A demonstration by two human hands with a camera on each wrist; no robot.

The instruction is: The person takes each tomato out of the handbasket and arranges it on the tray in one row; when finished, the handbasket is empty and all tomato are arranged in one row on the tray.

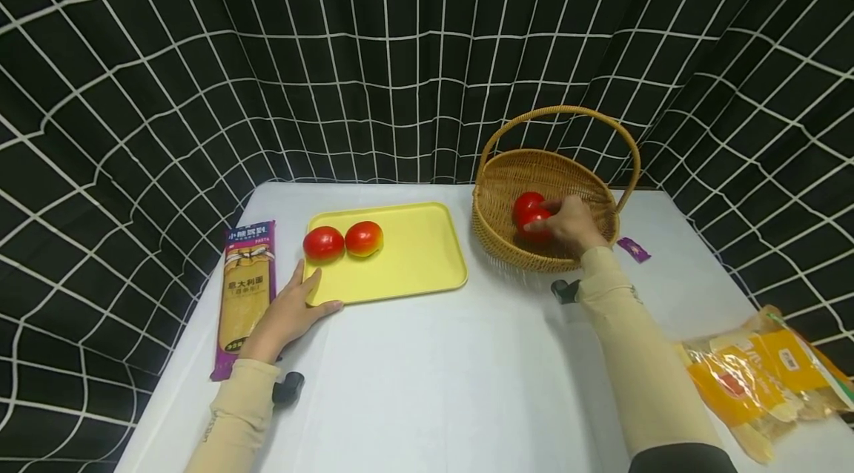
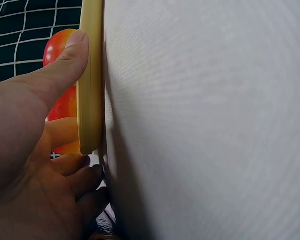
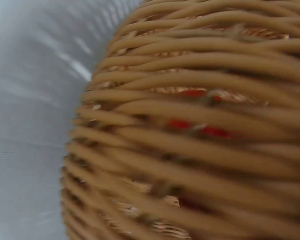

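My left hand (image 1: 293,313) lies at the near-left corner of a yellow tray (image 1: 414,250), its thumb along the front rim and its fingers at the left side. Two glossy red-and-yellow, apple-like fruits (image 1: 323,244) sit side by side on that tray; the left wrist view shows them behind the rim. Inside a wicker basket (image 1: 494,236) at the right, my right hand (image 1: 574,225) holds a red apple-like fruit (image 1: 534,228) between thumb and fingers. Another red fruit (image 1: 528,202) lies just behind it. The right wrist view is filled by blurred wicker, and red shows through the gaps.
A purple pasta packet (image 1: 247,288) lies left of the tray. The basket's tall handle (image 1: 563,110) arches above my right hand. Beside the basket is a small purple wrapper (image 1: 634,249). An orange-and-clear food bag (image 1: 760,376) lies at the table's right edge.
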